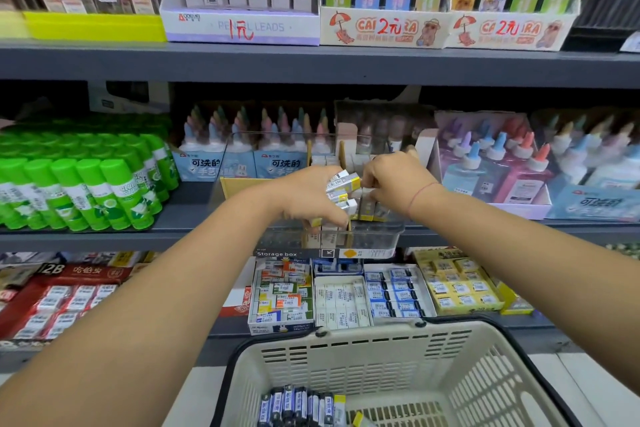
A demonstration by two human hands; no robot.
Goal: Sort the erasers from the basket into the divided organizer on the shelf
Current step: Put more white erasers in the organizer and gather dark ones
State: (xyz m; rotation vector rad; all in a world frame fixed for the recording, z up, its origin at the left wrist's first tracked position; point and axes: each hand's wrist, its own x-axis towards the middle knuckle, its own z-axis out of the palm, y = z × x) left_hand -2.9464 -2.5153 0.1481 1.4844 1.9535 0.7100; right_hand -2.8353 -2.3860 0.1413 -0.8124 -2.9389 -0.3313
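Basket [398,362] at bottom center is holding more erasers [301,404]. Mid-frame, I'm gripping an eraser stack [341,189] in left hand [306,196] as supply, while right hand [394,182] is pinching one into the organizer [377,239].

Cream slotted basket [450,357], green-capped glue sticks [86,191], yellow-and-white sleeved erasers [343,184], grey shelf [311,62].

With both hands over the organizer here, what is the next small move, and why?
Probably the right hand draws one eraser from the bunch of erasers gripped in the left hand and stands it in the clear organizer below. The right fingertips already pinch the top eraser's end, and upright erasers already fill part of the compartment beneath.
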